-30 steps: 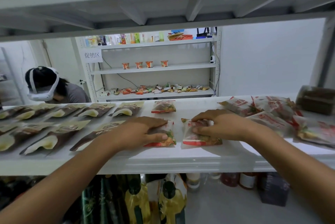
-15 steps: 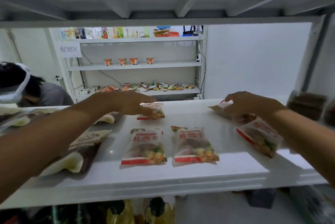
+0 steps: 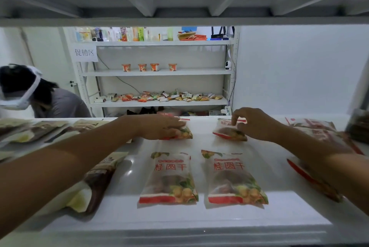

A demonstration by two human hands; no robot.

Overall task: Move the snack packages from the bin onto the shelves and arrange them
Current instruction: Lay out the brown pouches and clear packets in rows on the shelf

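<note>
White shelf [image 3: 199,218]; I read arranging step, far row; left hand [image 3: 159,127] flat, fingers straight, on far-left packet [image 3: 184,134]; right hand [image 3: 257,125] pinches far-right packet [image 3: 229,133]; next, I'd square both behind near-left packet [image 3: 169,178], then draw from right pile [image 3: 313,127].

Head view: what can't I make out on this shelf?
All head view:
- Clear red-printed snack package at back left: mostly covered by the left hand, label hidden.
- Pile of similar packages at right: cut by the right forearm and frame edge, count unclear.
- Right hand: whether its fingers pinch the back-right package, unclear.
- Bin: out of frame.
</note>
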